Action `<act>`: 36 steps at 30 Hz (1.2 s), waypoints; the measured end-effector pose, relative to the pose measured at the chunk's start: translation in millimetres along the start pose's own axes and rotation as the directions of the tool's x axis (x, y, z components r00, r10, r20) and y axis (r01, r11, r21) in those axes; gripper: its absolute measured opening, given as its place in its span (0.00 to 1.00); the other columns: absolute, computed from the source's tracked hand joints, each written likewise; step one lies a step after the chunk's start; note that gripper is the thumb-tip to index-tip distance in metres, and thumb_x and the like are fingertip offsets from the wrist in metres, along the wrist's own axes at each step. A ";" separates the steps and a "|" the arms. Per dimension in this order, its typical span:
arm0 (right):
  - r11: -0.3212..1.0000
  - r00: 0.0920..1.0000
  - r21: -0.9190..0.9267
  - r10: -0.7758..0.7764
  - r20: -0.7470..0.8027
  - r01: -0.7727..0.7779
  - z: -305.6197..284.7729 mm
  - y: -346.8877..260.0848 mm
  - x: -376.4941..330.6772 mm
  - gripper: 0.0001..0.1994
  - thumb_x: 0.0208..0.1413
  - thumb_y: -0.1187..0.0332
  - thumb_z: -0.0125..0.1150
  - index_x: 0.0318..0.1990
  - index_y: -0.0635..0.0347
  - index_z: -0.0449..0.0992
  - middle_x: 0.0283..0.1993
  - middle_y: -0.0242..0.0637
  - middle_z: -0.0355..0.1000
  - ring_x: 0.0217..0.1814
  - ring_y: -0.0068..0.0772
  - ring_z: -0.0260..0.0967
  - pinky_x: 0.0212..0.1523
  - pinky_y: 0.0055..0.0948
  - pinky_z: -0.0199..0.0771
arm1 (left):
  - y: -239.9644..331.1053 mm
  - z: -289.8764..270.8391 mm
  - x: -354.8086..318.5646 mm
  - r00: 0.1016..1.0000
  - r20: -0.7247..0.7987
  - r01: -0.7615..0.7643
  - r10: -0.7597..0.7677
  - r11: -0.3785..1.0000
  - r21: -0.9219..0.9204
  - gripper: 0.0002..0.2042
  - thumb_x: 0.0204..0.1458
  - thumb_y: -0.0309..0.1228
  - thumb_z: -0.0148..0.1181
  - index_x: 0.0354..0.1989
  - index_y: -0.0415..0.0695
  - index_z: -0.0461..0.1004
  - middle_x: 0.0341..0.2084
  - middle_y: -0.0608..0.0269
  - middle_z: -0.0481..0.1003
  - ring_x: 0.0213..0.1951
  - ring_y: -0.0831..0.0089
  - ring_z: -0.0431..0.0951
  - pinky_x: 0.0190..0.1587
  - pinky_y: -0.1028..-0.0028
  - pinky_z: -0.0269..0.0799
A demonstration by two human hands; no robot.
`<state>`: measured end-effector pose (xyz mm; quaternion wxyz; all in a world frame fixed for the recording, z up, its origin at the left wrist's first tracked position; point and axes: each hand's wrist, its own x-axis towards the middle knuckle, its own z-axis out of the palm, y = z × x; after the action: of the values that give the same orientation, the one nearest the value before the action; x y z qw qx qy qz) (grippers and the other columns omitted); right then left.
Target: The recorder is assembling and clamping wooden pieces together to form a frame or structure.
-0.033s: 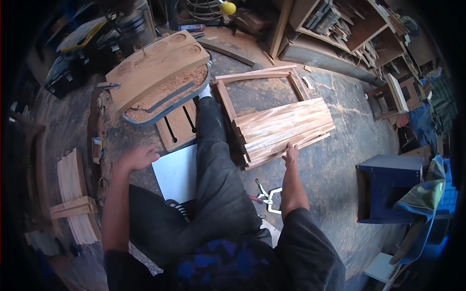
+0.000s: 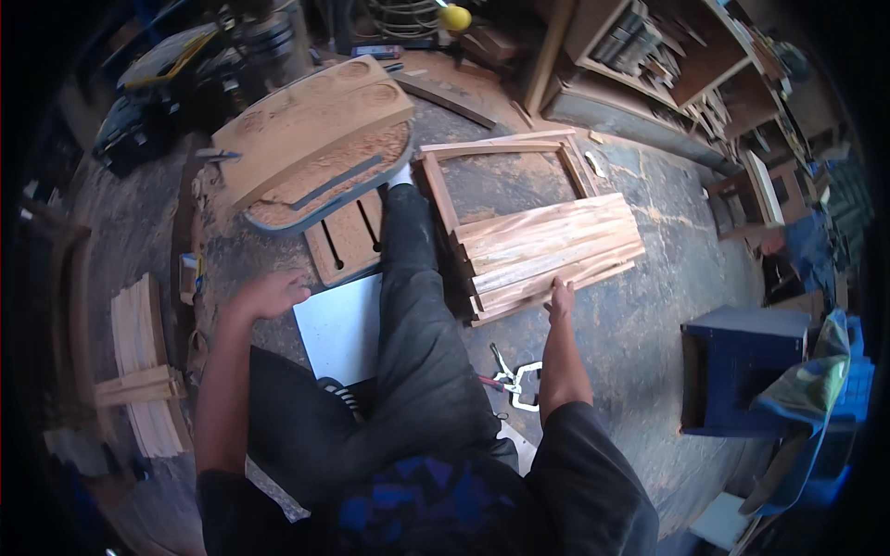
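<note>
A rectangular wooden frame (image 2: 445, 199) lies on the floor ahead of me, its near half covered by light wooden slats (image 2: 552, 236) placed side by side. My right hand (image 2: 562, 301) has its fingers closed on the edge of the nearest wooden slat (image 2: 519, 306). Over on the left, my left hand (image 2: 273, 295) hovers beside a white panel (image 2: 338, 329), its fingers loosely bent and apart with nothing visible in them. Between my leg and right forearm sits a locking C-clamp (image 2: 527, 387) on the floor.
A band saw table (image 2: 394, 171) piled with sawdust carries a thick wooden board (image 2: 306, 130) at the upper left. More slats (image 2: 139, 361) are stacked at far left. A blue box-shaped stool (image 2: 746, 371) stands right; shelves (image 2: 649, 102) of offcuts stand behind.
The view has shifted slightly, so the frame and saw table appear a little farther right. Both hands keep nearly the same pose, the right one still on the slat.
</note>
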<state>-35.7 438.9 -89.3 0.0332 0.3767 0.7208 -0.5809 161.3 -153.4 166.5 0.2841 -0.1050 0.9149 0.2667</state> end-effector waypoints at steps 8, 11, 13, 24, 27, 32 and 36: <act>0.461 0.490 -0.260 -0.870 0.054 0.848 48.0 -30.1 -108.8 0.17 0.61 0.68 0.56 0.54 0.68 0.76 0.55 0.51 0.74 0.57 0.49 0.71 0.60 0.41 0.69 | -3.0 -11.4 -1.6 0.998 0.033 -0.060 0.058 0.996 0.073 0.26 0.60 0.54 0.53 0.50 0.44 0.80 0.46 0.49 0.81 0.49 0.51 0.80 0.51 0.58 0.74; 0.413 0.424 -0.099 -0.864 0.273 0.905 98.0 -26.3 -190.6 0.17 0.61 0.65 0.56 0.52 0.68 0.77 0.51 0.49 0.75 0.55 0.47 0.71 0.58 0.42 0.69 | -16.9 -29.3 -22.9 0.997 0.059 -0.031 0.040 0.989 -0.146 0.29 0.58 0.59 0.54 0.46 0.43 0.83 0.41 0.58 0.84 0.46 0.60 0.82 0.53 0.61 0.73; 0.333 0.325 -0.087 -0.772 0.547 0.939 128.6 -14.5 -227.9 0.16 0.61 0.66 0.56 0.52 0.68 0.77 0.49 0.47 0.75 0.54 0.43 0.71 0.60 0.38 0.68 | -34.1 -34.0 -39.8 0.998 0.058 -0.003 0.016 0.976 -0.219 0.28 0.59 0.58 0.53 0.47 0.43 0.83 0.41 0.59 0.84 0.47 0.62 0.81 0.55 0.62 0.72; 0.598 0.523 -0.173 -0.482 0.703 0.783 169.3 -17.3 -233.6 0.18 0.64 0.65 0.55 0.53 0.73 0.76 0.55 0.51 0.76 0.56 0.43 0.72 0.60 0.36 0.68 | -263.4 49.3 -78.8 0.275 -0.652 -0.705 -0.706 0.314 -0.637 0.10 0.61 0.34 0.58 0.41 0.41 0.81 0.35 0.65 0.81 0.40 0.74 0.81 0.46 0.73 0.75; 0.637 0.594 -0.211 -0.477 0.648 0.742 149.8 -26.9 -203.8 0.18 0.66 0.66 0.52 0.54 0.73 0.76 0.52 0.47 0.77 0.53 0.39 0.72 0.58 0.34 0.68 | -368.8 146.6 -60.0 -0.428 -0.321 -0.517 -0.845 0.520 -0.680 0.01 0.53 0.26 0.65 0.32 0.43 0.81 0.32 0.66 0.80 0.37 0.78 0.79 0.37 0.73 0.71; 0.895 0.595 -0.043 -0.259 0.761 0.444 202.5 21.5 -234.8 0.16 0.66 0.66 0.53 0.51 0.71 0.77 0.45 0.41 0.77 0.46 0.33 0.72 0.51 0.31 0.71 | -584.7 237.3 -316.4 -0.426 -0.360 -0.535 -0.830 0.552 -0.640 0.18 0.57 0.39 0.63 0.51 0.43 0.79 0.48 0.58 0.80 0.49 0.62 0.79 0.48 0.62 0.72; 0.277 0.478 -0.391 -0.558 0.678 0.878 115.1 -65.1 -159.9 0.22 0.66 0.61 0.43 0.52 0.68 0.79 0.52 0.49 0.77 0.55 0.47 0.72 0.61 0.38 0.67 | -495.4 229.5 -49.9 0.248 0.228 -0.787 -0.942 -0.333 -0.519 0.51 0.49 0.60 0.63 0.77 0.47 0.47 0.76 0.49 0.45 0.77 0.55 0.43 0.74 0.52 0.30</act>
<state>-4.3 256.4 4.1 0.0501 -0.1799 0.9452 -0.2679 478.7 -439.7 -176.7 -0.4803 -0.6187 0.0628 0.6185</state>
